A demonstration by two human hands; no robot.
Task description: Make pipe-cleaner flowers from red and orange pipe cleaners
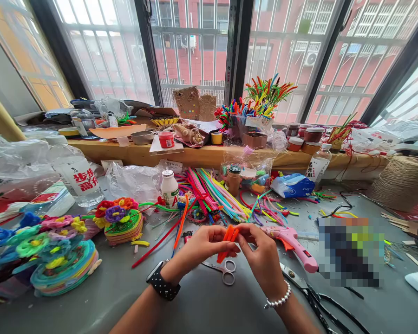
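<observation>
Pinching an orange piece [231, 233] with left hand [206, 242] and right hand [260, 247], fingers of both pressed on it. Small scissors [224, 269] below; pink glue gun [295, 242] near right hand.

The grey table [209, 311] carries 2 flower-topped stacks [64, 273] at left, fuzzy stems [218, 190] farther back, a pink glue gun [299, 249] and black-handled scissors [315, 300] at right.

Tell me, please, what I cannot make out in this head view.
Head: orange piece, partly covered by the left hand and right hand.
Head: small scissors, tips hidden behind the left hand.
Head: large scissors, handles cut off by the bottom edge.
Head: whatever the pixel patch masks.
</observation>
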